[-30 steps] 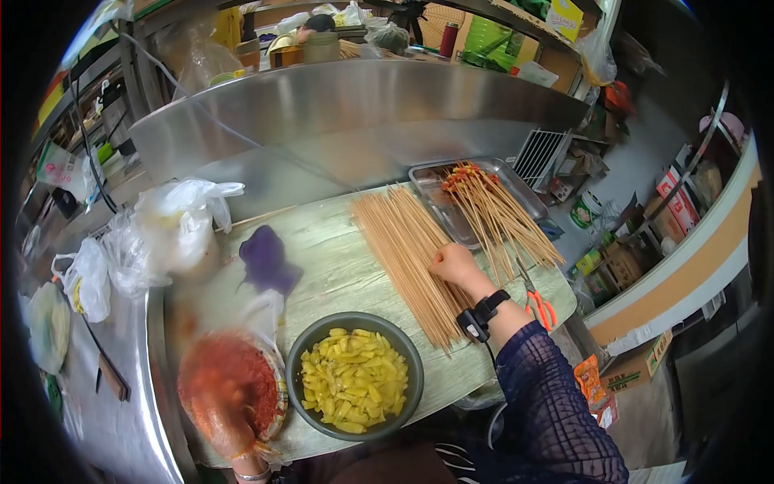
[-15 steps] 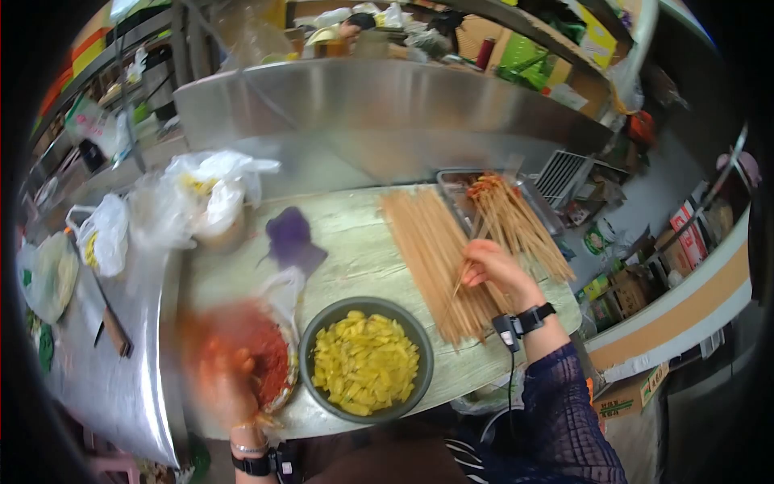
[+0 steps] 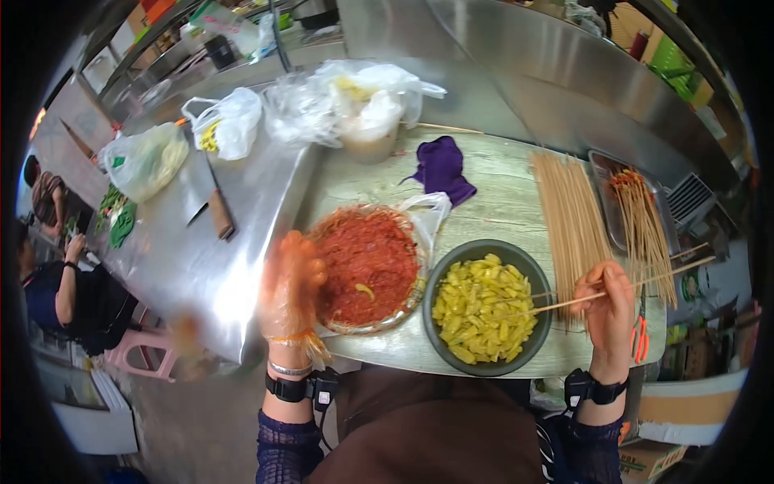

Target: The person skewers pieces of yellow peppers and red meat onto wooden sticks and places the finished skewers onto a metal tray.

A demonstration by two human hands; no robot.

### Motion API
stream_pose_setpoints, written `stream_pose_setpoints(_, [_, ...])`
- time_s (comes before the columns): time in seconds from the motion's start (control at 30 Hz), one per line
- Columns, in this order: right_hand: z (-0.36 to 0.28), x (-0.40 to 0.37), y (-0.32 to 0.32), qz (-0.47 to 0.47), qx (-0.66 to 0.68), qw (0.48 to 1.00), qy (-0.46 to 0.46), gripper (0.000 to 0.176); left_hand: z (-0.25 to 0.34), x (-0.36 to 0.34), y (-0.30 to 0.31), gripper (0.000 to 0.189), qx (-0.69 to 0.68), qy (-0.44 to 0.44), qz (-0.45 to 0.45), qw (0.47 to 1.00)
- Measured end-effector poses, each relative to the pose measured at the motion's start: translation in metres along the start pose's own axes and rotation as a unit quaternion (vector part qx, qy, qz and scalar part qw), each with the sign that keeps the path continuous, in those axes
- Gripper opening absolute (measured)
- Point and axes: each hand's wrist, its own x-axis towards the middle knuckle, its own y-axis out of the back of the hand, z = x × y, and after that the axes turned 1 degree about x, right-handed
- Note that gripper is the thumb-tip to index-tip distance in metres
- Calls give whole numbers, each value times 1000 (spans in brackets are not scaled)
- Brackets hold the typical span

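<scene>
My right hand (image 3: 606, 300) is closed around thin wooden skewers (image 3: 571, 303), their points reaching over the grey bowl (image 3: 545, 278) of green pepper pieces (image 3: 481, 310). My left hand (image 3: 293, 282), in a clear plastic glove stained orange-red, is at the left rim of a round dish of red minced filling (image 3: 367, 262). Its fingers are blurred. One green piece (image 3: 365, 291) lies on the filling. Beyond my right hand, a row of bare skewers (image 3: 568, 218) is spread on the table. Filled skewers (image 3: 633, 189) rest with their loaded ends in a metal tray (image 3: 609, 211).
A purple cloth (image 3: 443, 168) and a bag-covered tub (image 3: 369, 141) are at the back. On the steel counter (image 3: 181, 278) at left lie a knife (image 3: 218, 211) and plastic bags (image 3: 234, 121). Orange-handled scissors (image 3: 639, 339) lie at right. Another person (image 3: 68, 294) is at far left.
The view has swung left, so the table appears further right. My right hand has moved from the bare skewers to beside the pepper bowl, holding skewers. My left hand has shifted to the red dish's edge.
</scene>
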Motion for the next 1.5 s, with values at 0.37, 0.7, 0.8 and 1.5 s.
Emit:
stream_pose_setpoints(0.37, [18,-24,-14,7,-5,999,51,25,-19,5,-13,19,642,-231,-165,712])
stream_pose_setpoints(0.7, [27,-31,-1,31,-5,999,34,24,-29,16,-10,18,748,-167,-171,619])
stream_pose_setpoints(0.8, [28,-30,-2,43,7,999,29,24,-15,21,-5,15,536,45,-152,830])
stream_pose_setpoints(1.5, [27,-28,-17,38,35,998,41,27,-31,6,-1,24,-34,238,-165,957])
